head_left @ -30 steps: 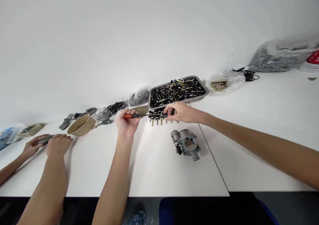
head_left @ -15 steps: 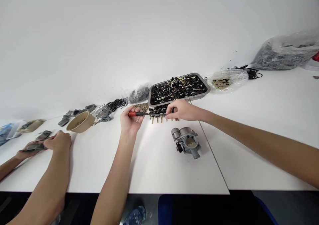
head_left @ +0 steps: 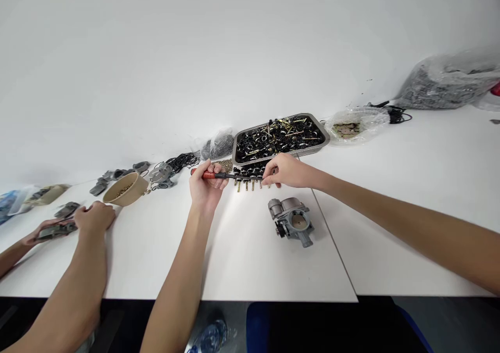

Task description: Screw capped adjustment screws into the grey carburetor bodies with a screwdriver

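Metal tray: shallow and rectangular with rounded corners, its rolled grey rim (head_left: 327, 138) enclosing a heap of glossy black parts (head_left: 269, 139) mixed with thin brass-coloured stems.
Beige bowl: smooth-walled and tapered (head_left: 135, 194), with small brass-coloured pieces (head_left: 124, 190) in the bottom.
Bubble-wrap bag: crinkled, clear plastic (head_left: 367, 126) around a flat, gold-toned piece (head_left: 347, 130), just right of the tray.
Large clear bag: slumped against the wall at far right (head_left: 445, 85), filled with many small dark grey pieces.
Small clear bag: left of the tray (head_left: 219, 146), holding dark, fine-grained contents.
Left hand: (head_left: 207, 184) fingers wrapped around the red-and-black handle of a screwdriver (head_left: 221, 175), firmly gripped.
Screwdriver: lies nearly level, in front of the tray, slim dark shaft pointing right.
Right hand: (head_left: 287, 171) thumb and fingertips close together at the shaft's far end; whether they clamp it or a small part, I cannot tell.
Row below tray: black parts with brass-coloured stems (head_left: 246, 186) pointing toward the person.
Carburettor: grey cast metal, round bore (head_left: 291, 220), on the white table (head_left: 250, 249) nearer the person.
Co-worker: at left, two hands (head_left: 94, 217) at a grey metal part (head_left: 57, 230).
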Tool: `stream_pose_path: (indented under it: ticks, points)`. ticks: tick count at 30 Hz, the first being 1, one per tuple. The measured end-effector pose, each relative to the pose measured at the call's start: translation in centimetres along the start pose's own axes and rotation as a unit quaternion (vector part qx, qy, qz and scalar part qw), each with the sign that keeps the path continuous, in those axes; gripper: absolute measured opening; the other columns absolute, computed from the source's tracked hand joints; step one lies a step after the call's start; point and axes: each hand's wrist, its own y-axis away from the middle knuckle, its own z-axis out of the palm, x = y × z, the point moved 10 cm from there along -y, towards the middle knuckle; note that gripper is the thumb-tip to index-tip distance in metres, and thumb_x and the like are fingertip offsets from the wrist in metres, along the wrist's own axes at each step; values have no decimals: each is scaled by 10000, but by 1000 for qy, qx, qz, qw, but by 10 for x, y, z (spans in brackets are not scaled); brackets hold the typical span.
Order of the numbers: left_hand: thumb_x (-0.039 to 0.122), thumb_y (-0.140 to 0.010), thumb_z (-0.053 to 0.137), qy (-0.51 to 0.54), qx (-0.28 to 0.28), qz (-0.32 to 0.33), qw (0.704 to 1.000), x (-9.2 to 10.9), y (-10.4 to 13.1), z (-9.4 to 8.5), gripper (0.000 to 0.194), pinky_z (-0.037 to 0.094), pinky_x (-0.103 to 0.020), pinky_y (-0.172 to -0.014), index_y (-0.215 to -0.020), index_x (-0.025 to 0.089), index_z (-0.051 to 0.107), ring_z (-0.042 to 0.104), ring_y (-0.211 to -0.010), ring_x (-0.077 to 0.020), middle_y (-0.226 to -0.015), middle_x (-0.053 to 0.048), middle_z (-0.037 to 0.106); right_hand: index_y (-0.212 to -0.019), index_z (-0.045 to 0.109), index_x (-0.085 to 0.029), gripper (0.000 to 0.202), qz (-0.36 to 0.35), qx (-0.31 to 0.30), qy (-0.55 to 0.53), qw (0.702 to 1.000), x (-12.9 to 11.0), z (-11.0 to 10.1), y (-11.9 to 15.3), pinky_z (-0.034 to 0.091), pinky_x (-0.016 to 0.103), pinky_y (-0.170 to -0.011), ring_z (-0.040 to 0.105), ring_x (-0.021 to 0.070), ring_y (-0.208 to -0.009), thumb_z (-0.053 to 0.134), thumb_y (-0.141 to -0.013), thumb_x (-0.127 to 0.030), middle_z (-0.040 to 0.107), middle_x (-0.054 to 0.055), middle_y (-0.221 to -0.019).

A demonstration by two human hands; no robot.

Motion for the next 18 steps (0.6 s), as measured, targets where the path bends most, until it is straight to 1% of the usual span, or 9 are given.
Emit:
stream_pose_path:
  ticks: [4,7,9,12,15,16,18]
  points:
    - [232,-822,607,-14,-30,9,999,2,3,9,314,271,-217,-341,-578,165,421,296,-379,-52,-606,22,402,-741,747,-143,196,22,-29,-41,998,7,5,0,370,239,-495,563,125,-574,757,-704,-335,659,41,-622]
    - [235,-818,614,-21,-38,5,999,3,4,10,314,255,-215,-330,-578,166,422,289,-389,-54,-599,25,384,-763,755,-152,227,26,-67,-75,995,8,11,1,384,246,-523,567,129,-607,780,-686,-364,672,46,-659]
    - [231,-812,618,-12,-42,-1,999,2,3,9,316,255,-215,-327,-578,169,415,298,-396,-59,-600,23,380,-798,756,-153,276,26,-94,-77,992,6,14,3,392,251,-537,582,139,-642,784,-688,-405,686,55,-703]
    - [211,-816,603,14,-46,-7,999,2,1,6,311,266,-214,-329,-578,171,406,326,-407,-69,-608,17,379,-922,760,-169,384,30,-141,-37,989,1,13,8,416,255,-575,626,176,-780,743,-731,-502,723,84,-885]
    - [196,-824,579,35,-36,-5,999,4,-1,0,304,266,-217,-328,-582,174,397,338,-411,-76,-605,14,370,-1137,723,-220,503,26,-197,31,980,-4,6,17,462,264,-644,636,223,-974,659,-798,-586,699,93,-1140]
    - [194,-823,578,41,-29,-4,999,5,-2,-3,304,263,-218,-327,-584,176,390,338,-412,-77,-602,14,367,-1200,697,-237,538,15,-218,47,975,-7,3,21,482,271,-690,625,237,-1041,665,-794,-589,676,89,-1209]
    - [195,-818,582,50,-15,-3,999,8,-4,-8,310,256,-218,-327,-590,182,373,334,-414,-78,-595,15,363,-1286,649,-266,632,-15,-263,64,962,-15,2,29,499,289,-816,583,259,-1158,750,-729,-545,627,72,-1311]
